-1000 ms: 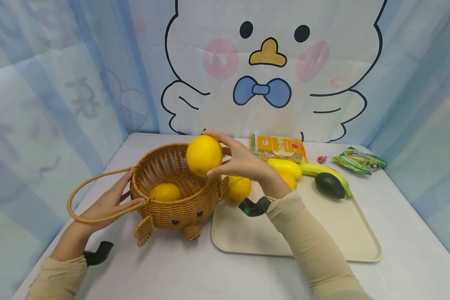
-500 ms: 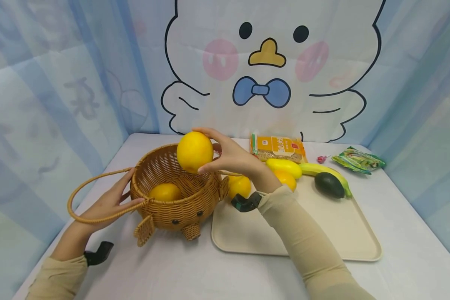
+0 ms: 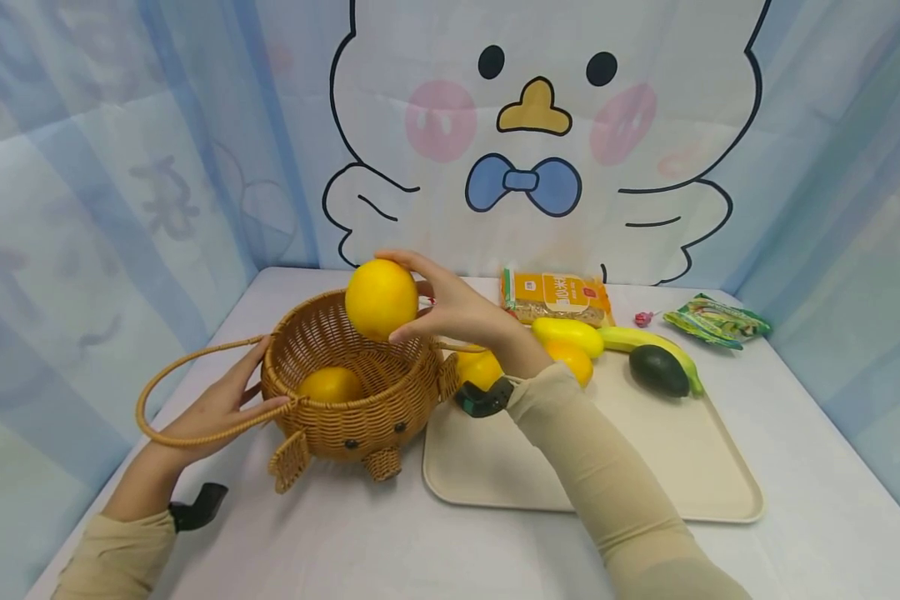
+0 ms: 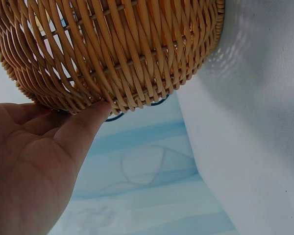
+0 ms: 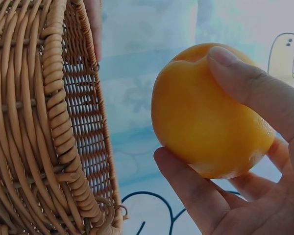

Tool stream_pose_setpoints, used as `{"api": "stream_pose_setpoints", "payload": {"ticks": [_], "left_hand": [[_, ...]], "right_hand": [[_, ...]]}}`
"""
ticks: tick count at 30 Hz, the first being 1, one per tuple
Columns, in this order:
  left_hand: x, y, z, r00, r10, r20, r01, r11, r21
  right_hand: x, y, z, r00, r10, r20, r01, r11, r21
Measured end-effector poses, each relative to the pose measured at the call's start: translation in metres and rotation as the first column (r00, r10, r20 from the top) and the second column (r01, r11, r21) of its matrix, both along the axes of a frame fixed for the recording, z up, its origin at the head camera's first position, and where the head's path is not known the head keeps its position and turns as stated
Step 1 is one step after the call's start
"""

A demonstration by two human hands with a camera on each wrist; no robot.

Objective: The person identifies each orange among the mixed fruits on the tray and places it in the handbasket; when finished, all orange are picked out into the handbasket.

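Observation:
In the head view, my right hand [image 3: 457, 310] holds a round yellow-orange fruit, likely an orange [image 3: 381, 300], above the right part of the wicker basket [image 3: 412, 408]. The right wrist view shows thumb and fingers around the orange [image 5: 210, 112], apart from the basket's rim [image 5: 63, 132]. My left hand [image 3: 213, 408] touches the basket's left side, its thumb near the handle's base. From the left wrist view, the fingers of that hand [image 4: 34, 156] rest against the woven outer wall [image 4: 117, 54]. Inside the basket lies another yellow-orange fruit [image 3: 332, 385].
Right of the basket, a cream tray [image 3: 510, 475] bears several yellow and orange fruits, a banana [image 3: 645, 340] and a dark green avocado-like fruit [image 3: 658, 371]. Behind are a grain packet [image 3: 558, 298], a small pink item [image 3: 643, 318] and a green packet [image 3: 717, 321]. Printed curtains surround the table.
My right hand has carried the orange left and slightly up, from the basket's right rim to above its opening. My left hand and the basket have stayed put.

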State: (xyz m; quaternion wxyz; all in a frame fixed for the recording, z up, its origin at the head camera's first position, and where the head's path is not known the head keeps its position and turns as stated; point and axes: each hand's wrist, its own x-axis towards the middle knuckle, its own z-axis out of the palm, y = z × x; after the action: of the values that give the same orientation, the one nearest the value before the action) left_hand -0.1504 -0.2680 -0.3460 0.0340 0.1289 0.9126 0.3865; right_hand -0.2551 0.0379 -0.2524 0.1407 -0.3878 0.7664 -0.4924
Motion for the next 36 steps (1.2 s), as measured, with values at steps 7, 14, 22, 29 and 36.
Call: {"api": "stream_pose_setpoints", "payload": {"ticks": [7,14,22,29,36], "left_hand": [[0.0,0.0,0.0,1.0,0.002,0.004,-0.002,1.0,0.004],[0.001,0.001,0.0,1.0,0.006,0.007,-0.006,1.0,-0.001],[0.002,0.002,0.001,1.0,0.017,0.01,-0.017,1.0,-0.012],[0.002,0.002,0.001,1.0,0.015,0.004,-0.015,1.0,-0.016],[0.002,0.003,0.001,1.0,0.009,-0.001,-0.009,1.0,-0.009]], "right_hand": [[-0.003,-0.007,0.001,1.0,0.001,0.013,-0.001,1.0,-0.01],[-0.004,-0.012,0.002,1.0,0.016,0.01,-0.016,1.0,-0.009],[-0.007,-0.021,0.004,0.999,0.025,-0.023,-0.024,1.0,0.008],[-0.02,-0.032,-0.006,0.999,0.042,-0.011,-0.042,0.999,-0.008],[-0.028,-0.039,-0.016,0.996,0.089,-0.008,-0.089,0.996,-0.025]]}}
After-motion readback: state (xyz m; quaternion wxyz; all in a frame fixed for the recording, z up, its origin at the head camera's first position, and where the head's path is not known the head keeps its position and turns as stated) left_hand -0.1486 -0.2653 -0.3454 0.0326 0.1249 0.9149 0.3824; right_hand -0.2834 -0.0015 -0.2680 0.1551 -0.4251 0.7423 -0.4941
